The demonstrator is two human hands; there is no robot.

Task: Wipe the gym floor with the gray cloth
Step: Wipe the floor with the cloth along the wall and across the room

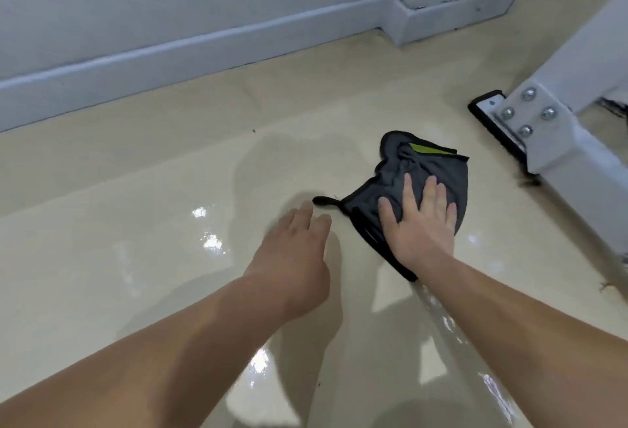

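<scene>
Where the glossy beige gym floor (129,196) meets the pale skirting board (204,50), a white bolted machine foot (560,152) stands at the right. Near it the gray cloth (438,172) lies bunched on the floor under the right hand (421,223), fingers straight and spread; the left hand (295,257), beside it, is loose and empty.
</scene>
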